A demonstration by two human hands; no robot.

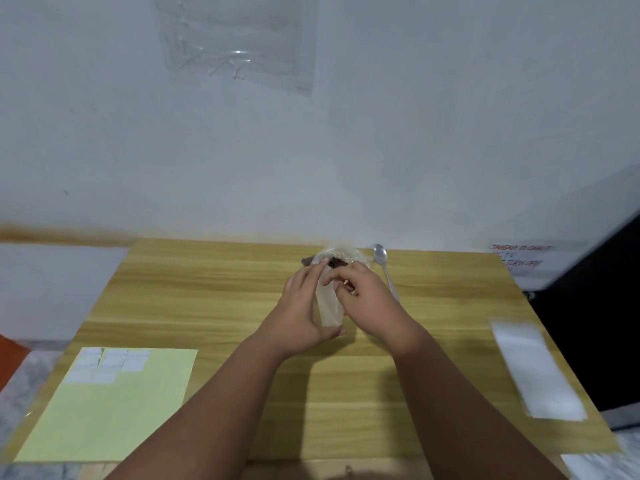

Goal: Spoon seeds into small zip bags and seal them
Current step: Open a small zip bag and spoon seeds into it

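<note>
A small clear zip bag (329,304) lies on the wooden table (214,299) between my two hands. My left hand (304,306) holds its left side, fingers along the edge and thumb under its near end. My right hand (367,296) pinches the bag's right edge near the top with curled fingers. Just beyond them sits a clear plastic container (341,255) holding dark brown seeds (335,262). A metal spoon (383,265) lies to the right of that container, handle pointing toward me and partly hidden by my right hand.
A pale yellow sheet (114,410) with several white labels (107,363) lies at the front left. A stack of clear bags (536,368) lies along the right edge. The table's back edge meets a white wall (311,150).
</note>
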